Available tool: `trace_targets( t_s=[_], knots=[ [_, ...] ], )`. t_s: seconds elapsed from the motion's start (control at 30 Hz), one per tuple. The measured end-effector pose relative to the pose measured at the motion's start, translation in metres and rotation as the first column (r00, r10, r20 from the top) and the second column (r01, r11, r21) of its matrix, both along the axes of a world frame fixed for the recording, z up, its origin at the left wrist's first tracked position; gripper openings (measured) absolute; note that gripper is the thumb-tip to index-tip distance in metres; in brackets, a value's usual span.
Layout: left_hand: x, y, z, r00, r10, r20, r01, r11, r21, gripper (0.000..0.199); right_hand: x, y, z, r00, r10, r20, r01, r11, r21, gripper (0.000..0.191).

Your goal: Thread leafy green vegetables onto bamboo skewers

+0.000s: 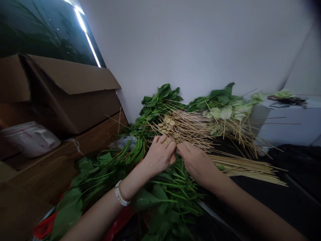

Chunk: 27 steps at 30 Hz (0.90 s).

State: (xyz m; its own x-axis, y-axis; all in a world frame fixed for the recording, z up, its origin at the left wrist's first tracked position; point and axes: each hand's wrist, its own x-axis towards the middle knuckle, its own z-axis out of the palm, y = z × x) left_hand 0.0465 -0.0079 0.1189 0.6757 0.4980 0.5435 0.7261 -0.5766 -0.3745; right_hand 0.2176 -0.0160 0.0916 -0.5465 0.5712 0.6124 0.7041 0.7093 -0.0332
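**Far left:** We find a cardboard box (72, 100) with its flaps open, resting on a wooden surface (42, 170), and a white plastic container (30, 139) tucked below it.

**Left hand:** Our left hand (159, 155) wears rings and a white beaded bracelet (120, 194). Its fingers curl inward over the bamboo skewers (190, 129), right beside the right hand.

**Centre:** Leafy green spinach (163, 194) lies heaped under both wrists, with long thin stems. Round tan slices (167, 124) sit threaded or piled on the skewers; we cannot tell which.

**Right hand:** Our right hand (195, 162) curves toward the left, fingertips almost meeting it. We cannot tell exactly what the two hands pinch.

**Far right:** A loose bundle of skewers (245, 169) lies on black cloth (271, 187), and pale green leaves (225, 113) sit among more sticks.

**Handling:** The skewers look light, stiff and easily snapped, probably best held mid-shaft. The spinach looks soft and easily bruised, so its stems seem the safer hold.
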Motion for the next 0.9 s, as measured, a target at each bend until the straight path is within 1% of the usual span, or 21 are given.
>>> trace_targets(
  t_s=[0.1,0.2,0.27,0.33,0.4,0.43,0.47,0.5,0.53,0.6,0.63,0.67,0.7,0.73,0.77,0.8,0.83,0.9],
  knots=[
    [-0.001,0.000,-0.001,0.976,-0.082,0.201,0.100,0.992,-0.078,0.017,-0.003,0.002,0.000,0.975,0.143,-0.171,-0.146,0.989,-0.007,0.018],
    [-0.003,0.003,0.005,0.912,-0.130,0.390,0.205,0.966,-0.156,0.022,-0.004,0.002,0.004,0.916,0.241,-0.321,-0.238,0.970,0.051,0.017],
    [-0.008,0.006,0.014,0.876,-0.125,0.465,0.218,0.964,-0.152,0.024,0.000,0.002,0.008,0.885,0.262,-0.385,-0.243,0.965,0.097,0.015],
    [-0.016,0.004,0.024,0.846,-0.113,0.521,0.190,0.977,-0.096,0.024,0.007,0.003,0.015,0.867,0.247,-0.433,-0.208,0.969,0.135,0.014],
    [-0.025,-0.007,0.030,0.841,-0.121,0.528,0.165,0.986,-0.038,0.023,0.015,0.005,0.021,0.860,0.208,-0.467,-0.157,0.977,0.147,0.013],
    [-0.028,-0.016,0.029,0.855,-0.128,0.503,0.166,0.986,-0.030,0.023,0.020,0.006,0.025,0.860,0.186,-0.476,-0.132,0.980,0.146,0.012],
    [-0.031,-0.026,0.025,0.879,-0.132,0.458,0.171,0.984,-0.044,0.025,0.024,0.007,0.027,0.861,0.167,-0.480,-0.111,0.983,0.144,0.012],
    [-0.034,-0.037,0.017,0.909,-0.124,0.398,0.170,0.982,-0.083,0.029,0.027,0.008,0.030,0.863,0.152,-0.482,-0.095,0.985,0.142,0.012],
    [-0.035,-0.047,0.006,0.933,-0.119,0.339,0.173,0.976,-0.133,0.033,0.029,0.009,0.032,0.865,0.142,-0.482,-0.084,0.986,0.141,0.012],
    [-0.037,-0.063,-0.027,0.975,-0.083,0.208,0.147,0.939,-0.312,0.043,0.032,0.010,0.034,0.870,0.133,-0.475,-0.074,0.987,0.142,0.012],
    [-0.038,-0.067,-0.046,0.991,-0.064,0.118,0.110,0.891,-0.440,0.058,0.032,0.010,0.034,0.873,0.132,-0.470,-0.074,0.987,0.140,0.013],
    [-0.039,-0.068,-0.065,0.996,-0.053,0.074,0.084,0.843,-0.531,0.072,0.031,0.010,0.033,0.876,0.132,-0.464,-0.074,0.987,0.141,0.013],
    [-0.040,-0.068,-0.081,0.997,-0.048,0.060,0.074,0.799,-0.597,0.078,0.031,0.010,0.032,0.880,0.133,-0.456,-0.074,0.987,0.144,0.013],
    [-0.041,-0.066,-0.094,0.997,-0.045,0.065,0.076,0.765,-0.640,0.079,0.030,0.009,0.031,0.887,0.133,-0.443,-0.072,0.986,0.152,0.013],
    [-0.042,-0.063,-0.103,0.997,-0.028,0.069,0.067,0.741,-0.668,0.080,0.029,0.009,0.031,0.898,0.128,-0.422,-0.064,0.985,0.163,0.013],
    [-0.043,-0.061,-0.107,0.997,-0.020,0.075,0.066,0.719,-0.692,0.079,0.029,0.008,0.030,0.911,0.118,-0.395,-0.050,0.983,0.179,0.013],
    [-0.044,-0.058,-0.106,0.996,-0.014,0.086,0.071,0.701,-0.710,0.076,0.029,0.007,0.031,0.924,0.101,-0.368,-0.028,0.980,0.197,0.013],
    [-0.046,-0.056,-0.094,0.992,0.002,0.125,0.090,0.678,-0.729,0.070,0.030,0.005,0.032,0.938,0.059,-0.340,0.020,0.974,0.225,0.014]
  ],
)
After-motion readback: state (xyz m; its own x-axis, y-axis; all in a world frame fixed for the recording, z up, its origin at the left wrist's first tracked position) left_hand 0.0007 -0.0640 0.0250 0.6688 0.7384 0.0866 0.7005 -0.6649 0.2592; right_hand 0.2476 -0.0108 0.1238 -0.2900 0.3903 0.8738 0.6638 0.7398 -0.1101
